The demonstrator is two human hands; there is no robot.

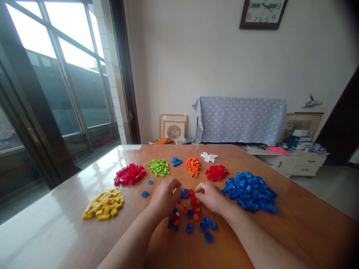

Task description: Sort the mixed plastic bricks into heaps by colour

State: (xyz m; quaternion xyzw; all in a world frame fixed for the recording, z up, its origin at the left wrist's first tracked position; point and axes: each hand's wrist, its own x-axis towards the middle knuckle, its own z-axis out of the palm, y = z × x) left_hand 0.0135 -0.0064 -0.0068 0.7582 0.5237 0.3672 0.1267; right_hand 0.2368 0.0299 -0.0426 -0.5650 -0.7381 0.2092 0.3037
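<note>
My left hand (165,195) is over the middle of the table with its fingers curled inward. Opposite it, my right hand (210,195) is closed, its fingertips beside some red bricks (194,201). What either hand holds, if anything, is hidden or too small to name. Between the hands lie two blue round pieces (184,193). Below the left wrist sits a small cluster of dark, red and orange bricks (174,221), partly covered by the forearm. Nearer me are an orange brick (196,217) and several loose blue round pieces (208,237).
Around the hands lie piles of yellow bricks (104,204), dark red bricks (129,174), lime bricks (158,167), blue bricks (176,161), orange bricks (193,166), white pieces (209,157), red bricks (217,173) and blue round pieces (251,191). Teal pieces (145,194) lie left of the left hand.
</note>
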